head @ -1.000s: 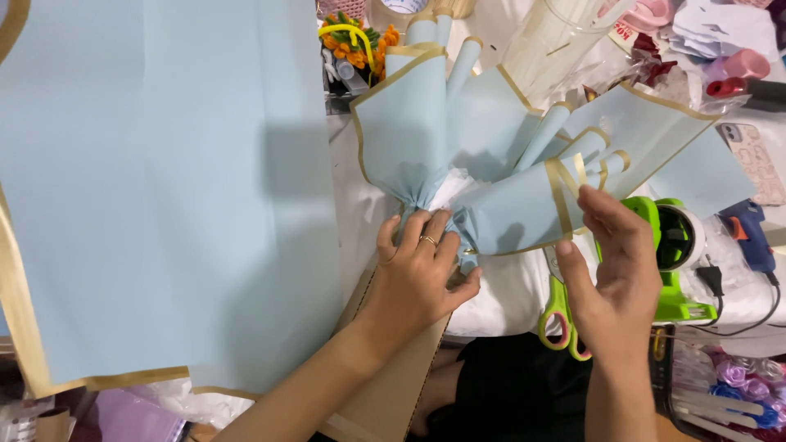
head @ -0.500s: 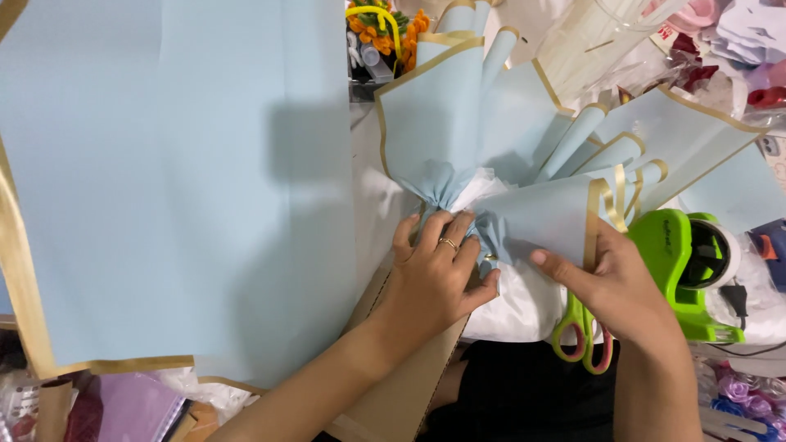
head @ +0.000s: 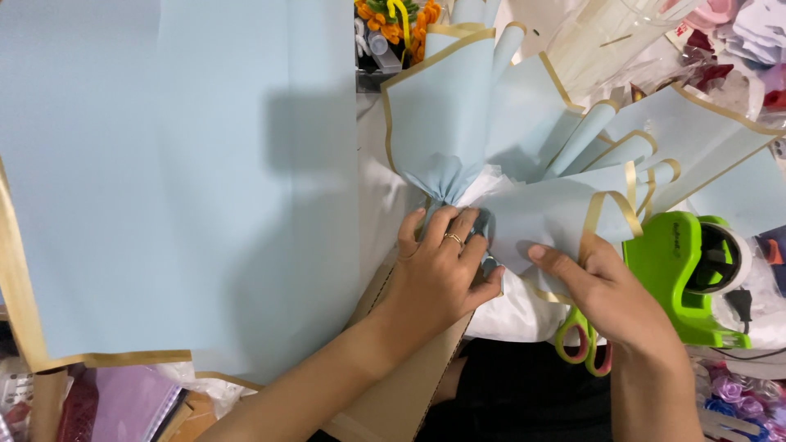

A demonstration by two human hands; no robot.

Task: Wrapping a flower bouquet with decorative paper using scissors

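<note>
Two bare hands work at the gathered neck of one bouquet wrap made of pale blue paper with gold edging. We see the left hand pressed over the pinch point where the sheets bunch together; its fingers lie close side by side, curled down onto the gathered paper, and one gold ring sits on one finger. The right hand rests just beside it, fingers narrow and extended, with the thumb and forefinger holding down the lower edge of one folded blue sheet. The wrap fans upward and to the right from the neck; we cannot count its layers exactly, as they overlap.

One large flat blue sheet with a gold border covers the left half of the work surface, well apart from both hands. One green tape dispenser stands just beside the right hand. One pair of scissors, with green and red handles, lies partly under the right hand. One strip of brown cardboard lies beneath the left forearm. One cluster of orange flowers sits at the top edge.
</note>
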